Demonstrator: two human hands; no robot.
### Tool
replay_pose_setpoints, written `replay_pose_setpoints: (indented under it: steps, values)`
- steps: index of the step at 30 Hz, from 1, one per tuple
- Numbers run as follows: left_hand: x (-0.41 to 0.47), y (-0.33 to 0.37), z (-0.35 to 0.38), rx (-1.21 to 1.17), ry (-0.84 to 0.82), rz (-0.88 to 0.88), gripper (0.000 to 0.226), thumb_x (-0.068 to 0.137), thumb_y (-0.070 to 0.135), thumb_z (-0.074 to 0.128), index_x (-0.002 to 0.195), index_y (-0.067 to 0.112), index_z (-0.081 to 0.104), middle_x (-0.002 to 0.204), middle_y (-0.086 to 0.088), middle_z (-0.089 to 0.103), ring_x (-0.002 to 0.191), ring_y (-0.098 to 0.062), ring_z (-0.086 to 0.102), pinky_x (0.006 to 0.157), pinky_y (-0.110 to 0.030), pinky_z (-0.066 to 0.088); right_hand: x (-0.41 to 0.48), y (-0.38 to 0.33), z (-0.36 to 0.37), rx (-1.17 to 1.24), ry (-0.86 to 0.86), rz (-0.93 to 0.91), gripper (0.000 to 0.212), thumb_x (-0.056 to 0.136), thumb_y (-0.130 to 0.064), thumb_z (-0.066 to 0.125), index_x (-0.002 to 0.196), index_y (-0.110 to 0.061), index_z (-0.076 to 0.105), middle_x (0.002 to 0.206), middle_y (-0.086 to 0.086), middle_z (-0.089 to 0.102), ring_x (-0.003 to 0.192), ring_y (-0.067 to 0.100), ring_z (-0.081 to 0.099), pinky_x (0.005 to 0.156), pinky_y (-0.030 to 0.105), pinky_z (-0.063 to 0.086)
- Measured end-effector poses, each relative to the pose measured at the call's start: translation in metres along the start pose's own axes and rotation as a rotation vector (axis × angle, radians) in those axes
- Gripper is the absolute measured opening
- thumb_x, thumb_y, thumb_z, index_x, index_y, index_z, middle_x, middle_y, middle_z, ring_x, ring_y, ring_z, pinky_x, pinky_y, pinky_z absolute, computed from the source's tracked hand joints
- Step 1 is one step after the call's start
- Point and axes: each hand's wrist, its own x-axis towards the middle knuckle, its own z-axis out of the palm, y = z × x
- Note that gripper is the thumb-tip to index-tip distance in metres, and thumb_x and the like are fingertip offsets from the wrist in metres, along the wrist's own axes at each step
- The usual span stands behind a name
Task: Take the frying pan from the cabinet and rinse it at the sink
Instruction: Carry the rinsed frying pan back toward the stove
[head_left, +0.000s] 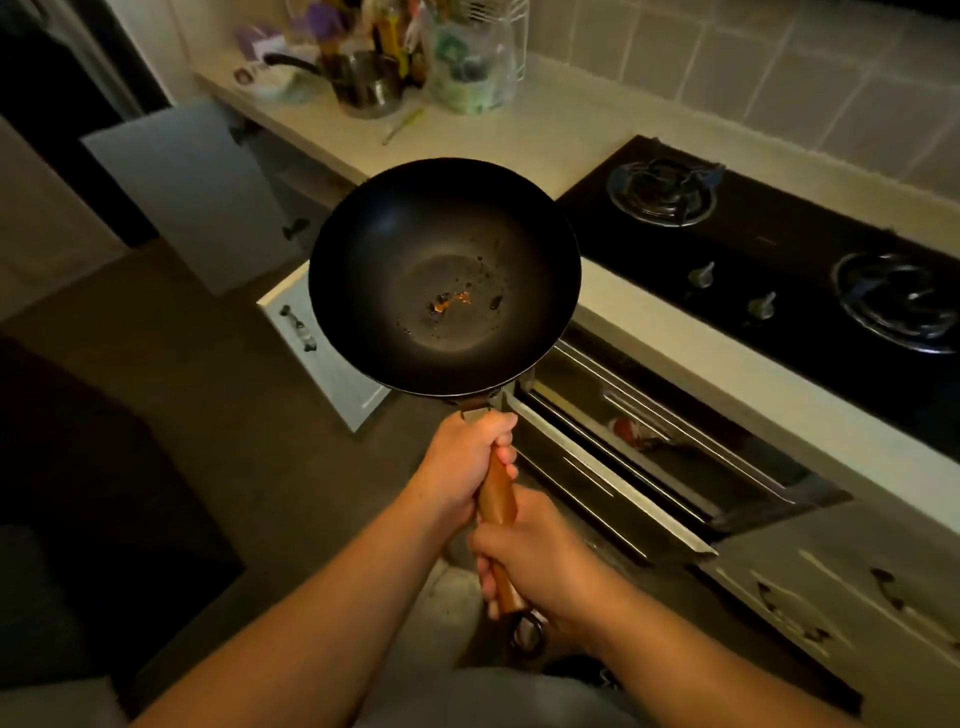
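Note:
A black, round frying pan (444, 275) with a wooden handle is held level in the air in front of me, above the floor and beside the counter. Small orange and dark residue lies on its bottom. My left hand (467, 457) grips the handle close to the pan. My right hand (535, 566) grips the handle's lower end, near its metal hanging ring. The pulled-out cabinet drawer (623, 467) stands open just right of the pan. No sink is in view.
A black gas hob (779, 260) with two burners sits in the counter at right. Two cabinet doors (197, 192) hang open at left. A pot (363, 83), utensils and a plastic bag stand on the far counter. Dark floor lies at left.

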Motion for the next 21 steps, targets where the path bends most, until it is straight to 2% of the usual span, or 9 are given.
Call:
replay_pose_setpoints:
  steps: [9,17,19,21]
  values:
    - [0.088,0.076,-0.021,-0.138,0.179,0.074,0.04,0.09,0.016,0.059,0.05,0.021,0.054,0.048,0.003,0.044,0.043,-0.009,0.043,0.045,-0.023,0.044,0.102,-0.08,-0.031,-0.036,-0.148,-0.047,0.012,0.075,0.002,0.048,0.071,-0.005,0.057,0.046,0.003,0.055,0.037,0.015,0.055,0.041,0.025,0.049]
    - [0.138,0.135,-0.061,-0.161,0.212,0.094,0.038,0.091,0.009,0.056,0.054,0.019,0.051,0.051,0.002,0.042,0.043,-0.008,0.043,0.042,-0.022,0.042,0.171,-0.137,-0.02,-0.034,-0.172,-0.015,0.015,0.077,0.008,0.046,0.071,-0.002,0.055,0.043,0.004,0.053,0.034,0.015,0.052,0.038,0.023,0.047]
    - [0.153,0.147,-0.076,-0.16,0.213,0.096,0.037,0.091,0.008,0.056,0.055,0.018,0.051,0.05,0.002,0.042,0.043,-0.008,0.043,0.042,-0.022,0.042,0.193,-0.149,-0.013,-0.048,-0.129,0.002,0.013,0.074,0.007,0.046,0.073,-0.001,0.055,0.044,0.006,0.052,0.035,0.017,0.052,0.042,0.024,0.046]
    - [0.171,0.161,-0.092,-0.145,0.204,0.09,0.038,0.091,0.008,0.056,0.055,0.017,0.051,0.049,0.002,0.043,0.042,-0.008,0.044,0.042,-0.022,0.043,0.218,-0.159,-0.005,-0.086,-0.082,-0.024,0.011,0.071,0.002,0.05,0.076,-0.004,0.057,0.056,0.013,0.052,0.049,0.024,0.053,0.053,0.032,0.047]
